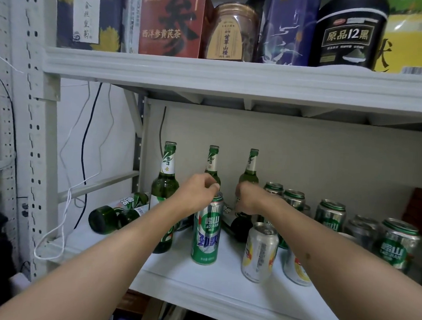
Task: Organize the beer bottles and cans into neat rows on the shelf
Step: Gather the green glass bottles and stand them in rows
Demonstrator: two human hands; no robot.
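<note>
Bottles (165, 179) behind cans (259, 251), perhaps touching

3 upright bottles (165, 182), approx 3 lying, approx 11 cans (206, 232)

A: Which items stand above the fingers (212, 187)?

B: On the upper board (209, 70), from left to right: a dark blue box (89, 19) with a white label, a red-brown tea box (171, 25), an amber jar (235, 32), a blue-purple carton (287, 30), a black tin (348, 35) and a yellow package (408, 45).

A: And to the left of the fingers?

B: A perforated white upright (29, 127). A black cable (87, 140) and a white cable (62, 214) hang beside it. Far right of the fingers, a dark red object (420, 205) is cut by the frame edge.
</note>
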